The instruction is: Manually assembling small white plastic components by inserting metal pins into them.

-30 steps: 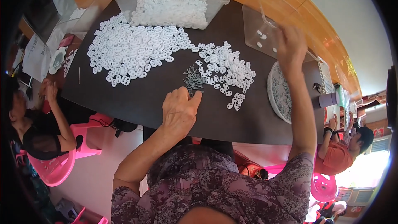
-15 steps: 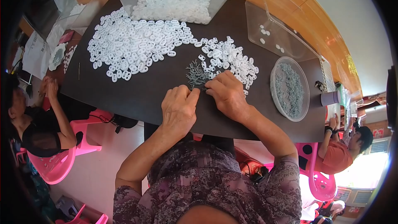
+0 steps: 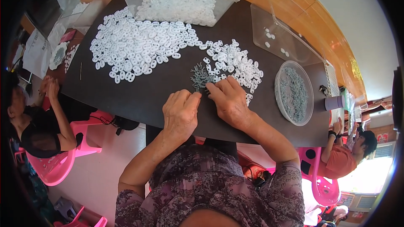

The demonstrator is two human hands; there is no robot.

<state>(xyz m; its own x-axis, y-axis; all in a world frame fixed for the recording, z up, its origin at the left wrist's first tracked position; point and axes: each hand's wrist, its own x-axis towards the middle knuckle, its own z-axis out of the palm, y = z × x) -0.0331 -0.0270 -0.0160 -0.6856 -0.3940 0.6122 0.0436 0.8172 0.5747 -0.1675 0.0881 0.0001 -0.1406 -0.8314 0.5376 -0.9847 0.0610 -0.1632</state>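
A small heap of grey screws lies on the dark table in front of my hands. My left hand is closed at the near side of the heap, its fingers curled and thumb laid along them; what it holds, if anything, is hidden. Close by on the right, my right hand has its fingers bent together, the tips at the heap's near right edge. Anything between those fingertips is too small to make out. Just beyond my right hand lies a pile of white oval pieces with two holes, touching the screw heap.
A larger pile of white oval pieces spreads at far left. Behind it stands a clear bin full of them. A round tub of screws and a grey cup are at right. People sit on both sides.
My right hand has shifted slightly down, its fingertips still at the screw heap. My left hand stays nearly in place. The whole view has tilted a little.
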